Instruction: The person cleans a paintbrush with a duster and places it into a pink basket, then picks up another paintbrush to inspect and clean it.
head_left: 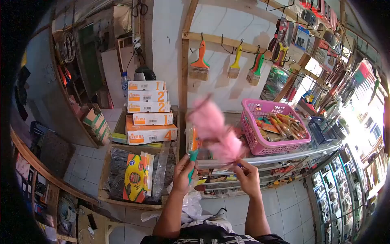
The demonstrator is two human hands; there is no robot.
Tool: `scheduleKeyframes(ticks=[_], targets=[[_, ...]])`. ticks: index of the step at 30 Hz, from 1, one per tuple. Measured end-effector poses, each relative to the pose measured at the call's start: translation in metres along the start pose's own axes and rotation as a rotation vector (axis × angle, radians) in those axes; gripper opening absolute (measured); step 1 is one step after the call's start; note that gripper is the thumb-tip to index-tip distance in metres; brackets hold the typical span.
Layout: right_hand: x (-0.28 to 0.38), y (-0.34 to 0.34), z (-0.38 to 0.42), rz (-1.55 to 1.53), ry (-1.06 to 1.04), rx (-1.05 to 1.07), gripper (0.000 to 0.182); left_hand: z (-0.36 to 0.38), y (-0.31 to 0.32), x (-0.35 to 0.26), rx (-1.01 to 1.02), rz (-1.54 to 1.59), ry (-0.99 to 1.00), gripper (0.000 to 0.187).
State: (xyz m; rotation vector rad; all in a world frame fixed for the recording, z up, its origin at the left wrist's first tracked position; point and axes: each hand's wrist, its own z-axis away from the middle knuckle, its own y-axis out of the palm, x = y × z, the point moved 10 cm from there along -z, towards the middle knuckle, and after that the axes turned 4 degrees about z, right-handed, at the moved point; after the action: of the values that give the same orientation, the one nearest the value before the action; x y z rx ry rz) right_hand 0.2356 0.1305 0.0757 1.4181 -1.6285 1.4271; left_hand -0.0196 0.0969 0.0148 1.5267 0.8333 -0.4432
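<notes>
My left hand (185, 175) is closed around the teal handle of a paintbrush (193, 156), held upright with its orange part above my fingers. My right hand (247, 179) grips the thin dark handle end of a pink fluffy duster (225, 148). The duster is smeared by motion and slants up and left over the glass counter (264, 156), partly covering what lies behind it. On hooks ahead hang an orange-and-green paintbrush (200, 63), a yellow paintbrush (235, 63) and a green-and-red paintbrush (256, 69).
Right of the duster stands a pink basket (276, 143) of packaged brushes. Stacked orange-and-white boxes (151, 133) are on the left, with a yellow box (137, 177) nearer me. Display racks (337, 191) line the right side. Tiled floor (280, 203) shows below.
</notes>
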Motion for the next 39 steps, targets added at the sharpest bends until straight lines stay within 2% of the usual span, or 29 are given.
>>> scheduleKeyframes(ticks=[2,5,6,9,10,12,14,17,18,21,24,27,28,31,33,35,36,38,39], targets=[[0.013,-0.002,0.002,0.089,-0.027,0.086,0.026,0.002,0.004,-0.003,-0.027,-0.06,0.026,0.042],[0.034,0.001,0.006,0.03,-0.052,0.139,0.019,-0.005,-0.018,0.023,-0.16,0.092,0.015,0.042],[0.018,-0.003,0.007,-0.039,0.05,0.017,0.018,-0.005,-0.003,0.004,-0.095,0.022,0.069,0.041],[0.028,0.006,0.013,0.042,-0.032,0.148,0.023,0.002,0.0,-0.016,-0.191,-0.191,0.175,0.043],[0.019,0.008,0.017,0.107,-0.011,0.223,0.032,0.001,-0.003,-0.018,-0.186,-0.218,0.239,0.049],[0.011,0.001,0.017,0.071,0.069,0.102,0.032,0.001,-0.002,-0.03,-0.18,-0.272,0.367,0.064],[-0.004,-0.002,0.019,-0.061,0.187,-0.008,0.034,0.006,0.007,-0.037,-0.165,-0.269,0.305,0.063],[0.021,0.012,0.022,0.149,0.051,0.235,0.037,0.002,-0.006,-0.025,-0.115,-0.368,0.417,0.052],[0.031,0.015,0.022,0.179,-0.057,0.245,0.037,0.002,-0.011,-0.02,-0.149,-0.338,0.369,0.053],[-0.013,0.006,0.022,0.021,0.212,0.02,0.037,0.002,-0.015,-0.015,-0.211,-0.299,0.266,0.055],[0.007,0.019,0.02,0.159,0.108,0.204,0.034,0.002,-0.004,-0.025,-0.196,-0.321,0.253,0.05],[0.029,0.011,0.011,0.147,0.06,0.117,0.034,-0.009,-0.009,-0.023,-0.118,-0.362,0.197,0.041],[0.015,0.008,0.009,0.058,0.134,0.005,0.035,-0.005,0.018,-0.05,-0.167,-0.375,0.219,0.03],[0.024,0.027,0.005,0.117,0.067,0.185,0.037,-0.013,0.02,-0.052,-0.087,-0.405,0.288,0.029],[0.024,0.031,-0.001,0.108,0.106,0.134,0.038,-0.006,0.017,-0.06,-0.133,-0.599,0.566,0.03],[0.021,0.034,-0.005,0.102,0.145,0.082,0.038,-0.013,-0.003,-0.022,-0.105,-0.384,0.223,0.029],[0.027,0.04,-0.008,0.126,0.054,0.121,0.038,-0.009,-0.002,-0.021,-0.135,-0.341,0.254,0.029],[0.039,0.051,-0.009,0.179,-0.131,0.2,0.037,0.0,-0.016,-0.023,-0.274,-0.377,0.514,0.035],[0.037,0.047,-0.013,0.138,-0.08,0.171,0.037,-0.002,-0.008,-0.026,-0.2,-0.34,0.441,0.037]])
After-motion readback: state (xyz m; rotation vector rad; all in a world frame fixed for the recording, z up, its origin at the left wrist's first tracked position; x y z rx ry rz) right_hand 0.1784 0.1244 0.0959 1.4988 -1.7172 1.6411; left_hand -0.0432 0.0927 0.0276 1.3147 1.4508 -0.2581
